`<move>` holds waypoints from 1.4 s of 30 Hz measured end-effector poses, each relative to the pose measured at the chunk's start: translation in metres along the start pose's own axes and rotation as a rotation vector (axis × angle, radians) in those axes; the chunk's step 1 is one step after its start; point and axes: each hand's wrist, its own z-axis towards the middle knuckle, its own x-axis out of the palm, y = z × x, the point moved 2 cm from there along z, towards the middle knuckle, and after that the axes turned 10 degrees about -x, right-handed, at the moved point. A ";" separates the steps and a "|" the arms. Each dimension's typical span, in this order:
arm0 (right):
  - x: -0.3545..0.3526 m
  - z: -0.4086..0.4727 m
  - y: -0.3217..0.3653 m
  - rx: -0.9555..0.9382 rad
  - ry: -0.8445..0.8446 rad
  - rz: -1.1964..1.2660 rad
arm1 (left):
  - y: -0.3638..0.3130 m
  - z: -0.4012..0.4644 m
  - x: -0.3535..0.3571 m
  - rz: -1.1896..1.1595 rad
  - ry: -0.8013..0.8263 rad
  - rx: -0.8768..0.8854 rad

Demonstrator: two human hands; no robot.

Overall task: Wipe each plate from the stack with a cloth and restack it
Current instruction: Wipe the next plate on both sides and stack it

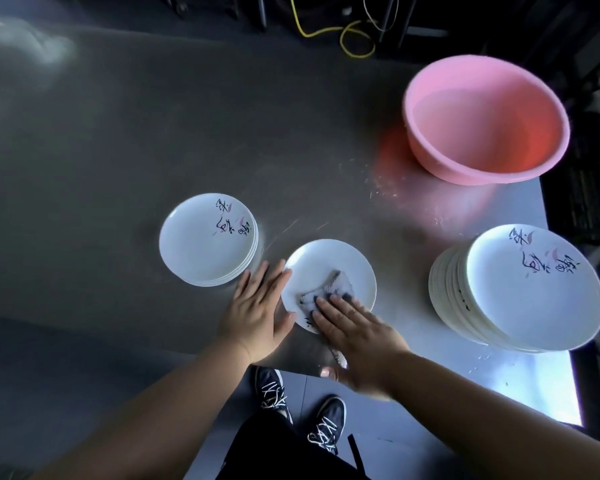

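Grey and dull-shining, the counter [118,150] ran under everything, with dark floor and a yellow cable [347,39] beyond its far edge. At its near edge lay a single white plate [340,268], face up. A grey cloth [329,291] lay bunched on the plate's near half, and the right hand [357,337] pressed down on it with flat, straight fingers, the cloth's tail trailing back under the palm past the plate's rim. The left hand [257,310] lay open beside the plate, its fingers spread and straight, touching the plate's left rim. Just left of that hand stood a short stack of plates [205,244], the top one printed with black brush writing and pink marks. Well to the right, near the counter's corner, stood a taller stack of plates [520,289], leaning a little, its top plate bearing the same print. Behind that stack sat a pink basin [485,119]. Below the counter's edge showed two dark shoes [298,407] with white laces.
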 end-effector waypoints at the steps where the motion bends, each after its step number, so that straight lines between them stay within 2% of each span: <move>1: -0.008 0.007 -0.006 0.048 -0.010 0.004 | 0.000 0.000 0.000 0.002 0.012 -0.006; 4: -0.026 0.032 -0.031 0.242 -0.019 0.053 | 0.001 0.001 -0.001 0.012 0.043 -0.016; 6: -0.029 0.035 -0.035 0.302 -0.004 0.086 | 0.001 0.001 -0.002 0.017 0.044 -0.013; 8: -0.023 0.024 -0.022 0.276 0.011 0.104 | 0.001 0.001 -0.001 0.015 0.039 -0.013; 11: -0.004 -0.005 0.009 0.138 -0.052 0.056 | 0.001 0.001 0.000 -0.002 0.015 -0.013; 14: 0.001 -0.009 0.004 0.115 -0.020 0.052 | 0.000 0.000 0.001 -0.027 -0.010 -0.004; 19: -0.027 0.024 -0.036 0.330 -0.013 0.079 | 0.001 0.001 0.000 -0.022 -0.007 0.000; 26: 0.001 -0.033 0.007 0.260 -0.014 0.117 | 0.002 0.001 0.006 -0.027 -0.011 -0.008; 33: -0.032 0.004 -0.052 0.454 -0.144 0.298 | 0.003 0.000 0.005 -0.008 0.002 -0.023; 39: -0.001 -0.024 0.012 0.426 -0.070 0.390 | 0.003 0.001 0.006 -0.006 0.014 -0.042; 42: -0.003 -0.022 0.014 0.437 -0.059 0.416 | 0.004 0.000 0.007 -0.024 0.003 -0.037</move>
